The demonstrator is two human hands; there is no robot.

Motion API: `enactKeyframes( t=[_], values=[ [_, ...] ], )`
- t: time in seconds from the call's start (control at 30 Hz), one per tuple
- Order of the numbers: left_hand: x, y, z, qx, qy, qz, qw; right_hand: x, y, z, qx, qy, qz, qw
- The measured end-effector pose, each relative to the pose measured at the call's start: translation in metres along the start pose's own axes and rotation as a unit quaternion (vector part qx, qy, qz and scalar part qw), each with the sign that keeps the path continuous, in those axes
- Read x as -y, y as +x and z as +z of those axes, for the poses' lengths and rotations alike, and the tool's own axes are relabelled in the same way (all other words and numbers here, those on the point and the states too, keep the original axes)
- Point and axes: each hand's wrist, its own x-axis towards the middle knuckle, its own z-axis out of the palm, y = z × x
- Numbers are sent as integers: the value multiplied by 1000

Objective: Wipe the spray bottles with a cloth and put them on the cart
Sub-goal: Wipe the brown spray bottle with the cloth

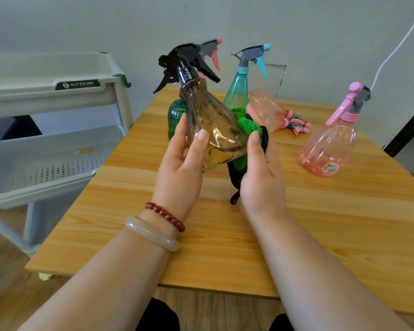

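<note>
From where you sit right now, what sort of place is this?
Probably a plain room at home or a small workroom: a wooden table with a bare white wall behind it, a grey tiered cart beside it, and a brown spray bottle being wiped with a green cloth.

Reads "OUTIXUAN" in white on a dark green plate (78,84) at the cart's (14,96) top rail. Cannot make out the sticker (330,167) low on the pink spray bottle (330,142).

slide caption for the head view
Left hand holds a brown spray bottle; right hand holds a green cloth against it.
</note>
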Motion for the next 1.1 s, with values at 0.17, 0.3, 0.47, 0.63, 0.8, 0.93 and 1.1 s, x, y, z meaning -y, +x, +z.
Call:
enactKeyframes(
  t=[0.17,0.3,0.47,0.63,0.8,0.93,1.1],
  values=[
    [-2,0,0,31,-59,-4,998,-5,-3,2,70,-184,-170,966],
    [-3,0,-7,25,-86,-14,996,-7,-2,5,86,-200,-225,950],
    [-1,1,-3,-9,-51,-16,999,-9,-2,7,43,-42,-17,998],
    [0,3,-4,-8,-38,-7,999,-6,-4,8,97,-198,-201,954],
    [0,-1,-2,-4,-34,-7,999,-8,-1,4,26,-29,39,999],
    [-2,0,-1,-9,-47,-4,999,-4,-7,2,76,-139,-130,979],
    [-2,1,-6,-5,-53,-11,999,-8,-3,9,54,-148,-138,978]
  ],
)
